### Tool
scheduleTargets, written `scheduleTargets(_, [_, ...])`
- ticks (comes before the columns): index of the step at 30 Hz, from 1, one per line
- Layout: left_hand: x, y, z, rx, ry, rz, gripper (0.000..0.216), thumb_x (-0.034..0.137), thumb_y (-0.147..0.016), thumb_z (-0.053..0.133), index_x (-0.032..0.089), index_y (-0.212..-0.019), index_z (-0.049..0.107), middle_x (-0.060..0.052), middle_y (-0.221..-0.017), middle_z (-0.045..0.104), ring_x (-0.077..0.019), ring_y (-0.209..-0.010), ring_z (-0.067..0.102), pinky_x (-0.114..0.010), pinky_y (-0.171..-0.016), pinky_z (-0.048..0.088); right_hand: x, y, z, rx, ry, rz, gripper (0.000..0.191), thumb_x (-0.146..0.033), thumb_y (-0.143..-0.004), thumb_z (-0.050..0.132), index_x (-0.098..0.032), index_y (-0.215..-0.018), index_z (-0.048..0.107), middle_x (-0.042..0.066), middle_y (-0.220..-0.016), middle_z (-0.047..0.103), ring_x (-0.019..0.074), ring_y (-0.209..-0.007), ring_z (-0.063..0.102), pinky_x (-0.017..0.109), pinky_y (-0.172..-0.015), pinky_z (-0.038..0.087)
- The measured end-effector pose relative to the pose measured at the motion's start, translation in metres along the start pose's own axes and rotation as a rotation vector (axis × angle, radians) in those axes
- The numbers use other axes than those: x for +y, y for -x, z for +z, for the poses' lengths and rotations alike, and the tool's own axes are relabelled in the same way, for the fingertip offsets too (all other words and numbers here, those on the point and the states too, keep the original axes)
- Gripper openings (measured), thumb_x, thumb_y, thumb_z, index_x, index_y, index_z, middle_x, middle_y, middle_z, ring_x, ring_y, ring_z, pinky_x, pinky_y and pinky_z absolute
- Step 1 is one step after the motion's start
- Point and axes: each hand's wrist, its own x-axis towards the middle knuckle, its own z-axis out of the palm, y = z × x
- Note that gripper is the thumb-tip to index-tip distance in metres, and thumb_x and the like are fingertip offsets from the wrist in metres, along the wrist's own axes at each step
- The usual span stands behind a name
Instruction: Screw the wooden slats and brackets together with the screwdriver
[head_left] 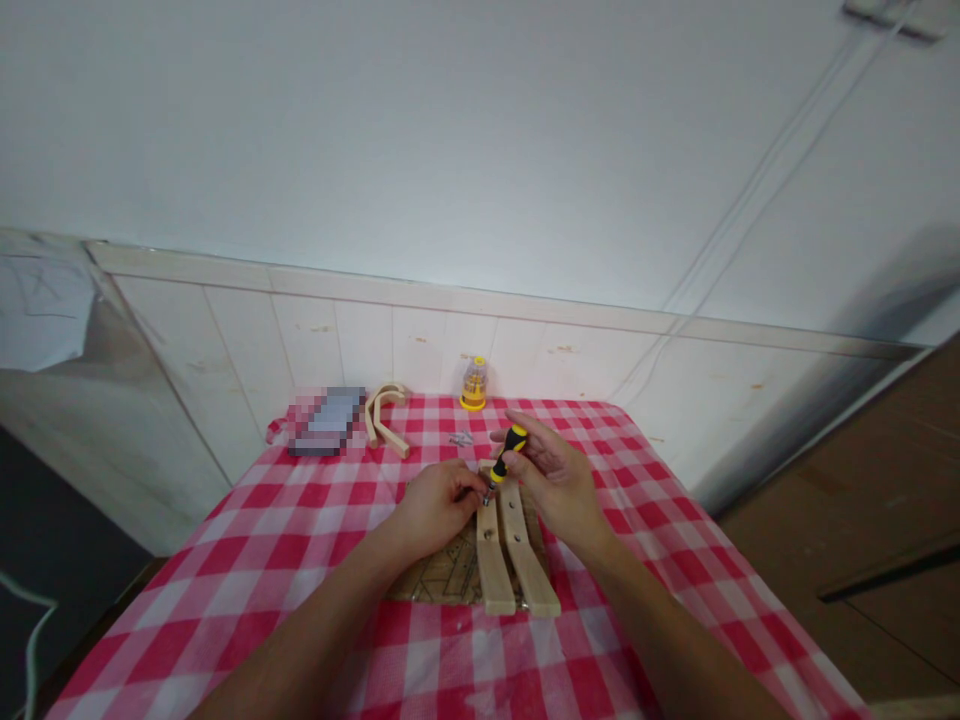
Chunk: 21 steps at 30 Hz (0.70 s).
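Observation:
My right hand [559,482] grips a yellow and black screwdriver [509,452], tilted with its tip down at a hole in the left of two pale wooden pieces [496,575]. Close to that tip, the fingers of my left hand [442,508] are pinched together; whether a screw sits between them is too small to tell. The second wooden piece [534,575] lies alongside on the right, with dark holes along it. Beneath both is a brown sheet [435,578] with dark line drawings.
A yellow-based bit holder [473,385] stands by the wall. Small metal parts [461,439] lie in front of it. Curved wooden pieces [386,425] and a pixelated flat device [328,422] are at the back left. A red-and-white checked cloth [300,560] covers the table.

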Motion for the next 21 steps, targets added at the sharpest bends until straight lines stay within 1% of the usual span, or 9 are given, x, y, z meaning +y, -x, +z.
scheduleTargets(3, [0.0017,0.0004,-0.0003,-0.002,-0.003,0.003,0.024,0.016,-0.082,0.054,0.019,-0.087,0.078,-0.006,-0.089,0.075,-0.0211,-0.086,0.069,-0.032,-0.08,0.053,-0.0009,-0.0003,-0.0005,-0.03,-0.012,-0.004,0.038,-0.033,-0.088,0.073,-0.03,-0.126,0.069,0.005,-0.107,0.078,0.0189,-0.09,0.074,0.035,-0.084,0.06])
scheduleTargets(5, [0.0025,0.0005,-0.0006,0.001,-0.004,0.005,0.024,0.017,-0.082,0.055,0.019,-0.087,0.078,-0.006,-0.089,0.075,-0.0214,-0.085,0.069,-0.032,-0.079,0.053,0.0003,-0.0008,-0.0007,-0.014,-0.015,0.005,0.038,-0.033,-0.087,0.074,-0.03,-0.125,0.069,0.005,-0.105,0.078,0.0197,-0.091,0.075,0.035,-0.084,0.061])
scheduleTargets(8, [0.0023,0.0003,-0.0006,0.001,-0.001,0.009,0.023,0.017,-0.082,0.055,0.018,-0.087,0.078,-0.006,-0.091,0.075,-0.0218,-0.086,0.069,-0.032,-0.08,0.053,0.004,-0.0016,-0.0001,0.034,-0.008,0.012,0.04,-0.034,-0.082,0.079,-0.028,-0.121,0.071,0.004,-0.098,0.078,0.0211,-0.089,0.075,0.037,-0.082,0.061])
scheduleTargets(15, [0.0,-0.0005,0.0004,0.005,-0.014,-0.009,0.024,0.017,-0.083,0.055,0.018,-0.089,0.078,-0.007,-0.092,0.076,-0.0224,-0.088,0.07,-0.033,-0.081,0.053,0.0074,-0.0031,0.0033,0.107,0.006,0.007,0.041,-0.03,-0.072,0.087,-0.028,-0.111,0.074,0.0,-0.089,0.075,0.0166,-0.077,0.071,0.028,-0.07,0.058])
scheduleTargets(21, [0.0029,0.0003,-0.0008,0.004,-0.028,-0.026,0.024,0.017,-0.082,0.056,0.019,-0.09,0.079,-0.007,-0.093,0.076,-0.0225,-0.088,0.07,-0.033,-0.082,0.053,0.0078,-0.0036,0.0036,0.134,0.044,0.027,0.043,-0.033,-0.069,0.089,-0.026,-0.108,0.073,0.0,-0.087,0.073,0.015,-0.07,0.067,0.026,-0.063,0.054])
